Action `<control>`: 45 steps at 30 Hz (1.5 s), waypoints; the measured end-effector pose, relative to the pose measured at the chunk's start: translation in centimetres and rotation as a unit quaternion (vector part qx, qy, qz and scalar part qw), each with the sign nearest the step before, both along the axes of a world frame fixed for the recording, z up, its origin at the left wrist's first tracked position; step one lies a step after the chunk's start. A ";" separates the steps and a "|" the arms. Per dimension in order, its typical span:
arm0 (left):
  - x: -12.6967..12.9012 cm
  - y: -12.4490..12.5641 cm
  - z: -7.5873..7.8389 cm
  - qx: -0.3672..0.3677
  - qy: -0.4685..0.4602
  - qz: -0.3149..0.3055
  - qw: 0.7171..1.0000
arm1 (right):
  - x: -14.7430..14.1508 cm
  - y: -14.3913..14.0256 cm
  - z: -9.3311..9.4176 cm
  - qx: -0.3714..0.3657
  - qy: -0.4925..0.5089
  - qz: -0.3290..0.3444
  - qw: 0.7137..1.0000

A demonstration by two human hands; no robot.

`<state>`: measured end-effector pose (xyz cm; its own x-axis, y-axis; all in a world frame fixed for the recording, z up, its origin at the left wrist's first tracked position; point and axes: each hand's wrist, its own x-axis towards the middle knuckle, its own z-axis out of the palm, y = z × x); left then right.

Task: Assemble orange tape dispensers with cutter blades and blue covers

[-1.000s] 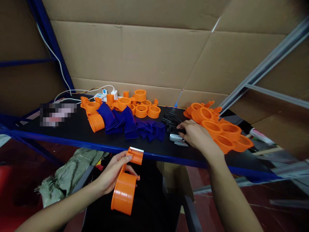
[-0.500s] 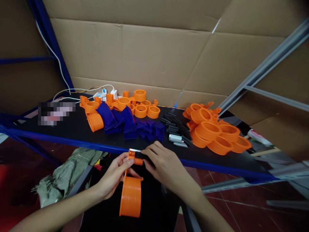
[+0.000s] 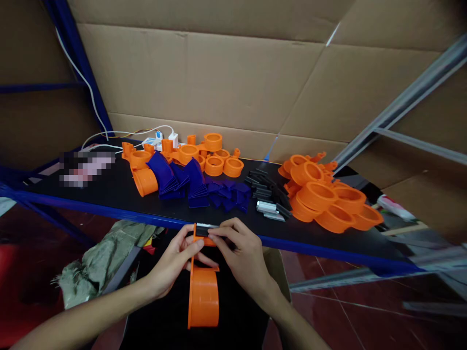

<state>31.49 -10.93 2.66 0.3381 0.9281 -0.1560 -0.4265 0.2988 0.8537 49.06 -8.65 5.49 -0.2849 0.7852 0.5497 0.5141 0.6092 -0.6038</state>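
Note:
In front of the shelf edge, my left hand (image 3: 178,257) is closed around the upper arm of an orange tape dispenser (image 3: 204,299), whose wide ring hangs below. At its top a toothed metal blade (image 3: 206,225) shows. A black strip-like piece (image 3: 202,232) lies just beneath the blade. My right hand (image 3: 242,245) pinches that black piece at its right end, thumb and fingertips together. Part of the dispenser's head is hidden by my fingers.
On the black shelf (image 3: 109,194) lie blue plastic pieces (image 3: 197,187), black strips (image 3: 262,187), metal blades (image 3: 270,209) and orange dispensers piled at right (image 3: 317,194) and at left (image 3: 146,181). A green-grey cloth (image 3: 98,257) hangs below left.
The black piece has moved left, further into the dispenser's head under the blade. My right hand has shifted slightly, its fingers now pinching the piece's right end. The dispenser's ring has swung slightly right.

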 end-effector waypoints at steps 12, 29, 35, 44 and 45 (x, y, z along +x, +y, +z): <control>-1.5 0.6 0.3 -0.171 -0.088 -0.030 0.981 | -0.7 -1.1 -0.3 0.052 0.037 0.022 0.998; -2.1 1.4 0.1 -0.147 -0.063 -0.022 0.987 | 2.3 6.6 4.6 0.080 -0.218 -0.135 0.963; -2.0 1.3 -0.1 -0.151 -0.056 -0.013 0.987 | 3.4 13.6 6.3 -0.063 -0.363 -0.096 0.925; -1.9 1.3 0.2 -0.162 -0.074 -0.014 0.984 | 3.5 16.6 5.7 -0.084 -0.328 -0.051 0.939; -2.0 1.4 0.2 -0.161 -0.074 -0.013 0.984 | 3.4 16.4 5.7 -0.067 -0.299 -0.046 0.951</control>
<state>29.53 -9.57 2.86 0.4021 0.8293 -0.3880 -0.5285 0.5563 0.6413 52.49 7.80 11.21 -0.4420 0.8734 0.2046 0.8370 0.4836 -0.2562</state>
